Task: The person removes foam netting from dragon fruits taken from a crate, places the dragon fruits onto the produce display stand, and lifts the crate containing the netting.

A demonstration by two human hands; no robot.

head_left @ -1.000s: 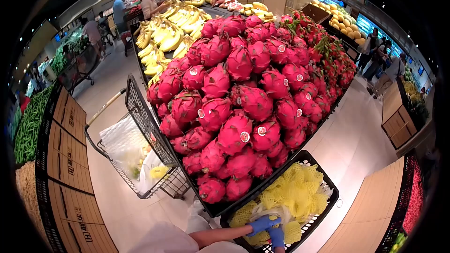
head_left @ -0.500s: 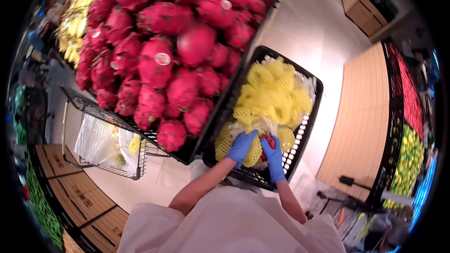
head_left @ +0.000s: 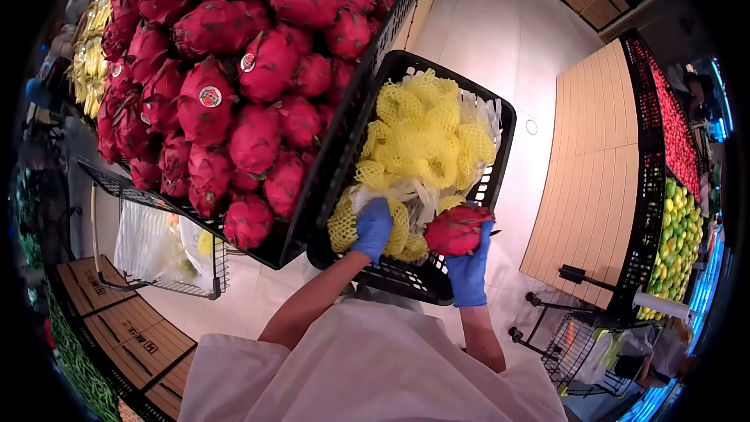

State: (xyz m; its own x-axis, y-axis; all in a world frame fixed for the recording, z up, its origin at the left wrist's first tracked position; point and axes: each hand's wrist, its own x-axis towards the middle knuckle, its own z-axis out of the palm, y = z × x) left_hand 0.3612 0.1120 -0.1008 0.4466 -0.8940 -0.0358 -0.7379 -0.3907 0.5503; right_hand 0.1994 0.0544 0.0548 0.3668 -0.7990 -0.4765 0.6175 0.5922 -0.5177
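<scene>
My right hand [head_left: 469, 266], in a blue glove, grips a dark pink dragon fruit [head_left: 455, 230] above the near right corner of a black plastic crate [head_left: 501, 144]. My left hand [head_left: 375, 228], also gloved in blue, is closed on a yellow foam net [head_left: 344, 225] at the crate's near left. Translucent plastic [head_left: 422, 195] bunches up just beyond the left fingers, whose tips are partly hidden. More yellow foam nets [head_left: 422, 133] fill the far part of the crate.
Left of the crate rises a display of stacked dragon fruit [head_left: 258, 137], several with stickers. A wire cart [head_left: 219, 270] with plastic bags stands at the lower left. To the right is a wood-panelled stand [head_left: 582, 180] bearing green-yellow fruit [head_left: 676, 242]; another cart [head_left: 570, 340] is below it.
The dragon fruit, mostly hidden among the nets before, is now lifted out to the right in my right hand. My left hand has moved slightly left, away from it. The view has shifted.
</scene>
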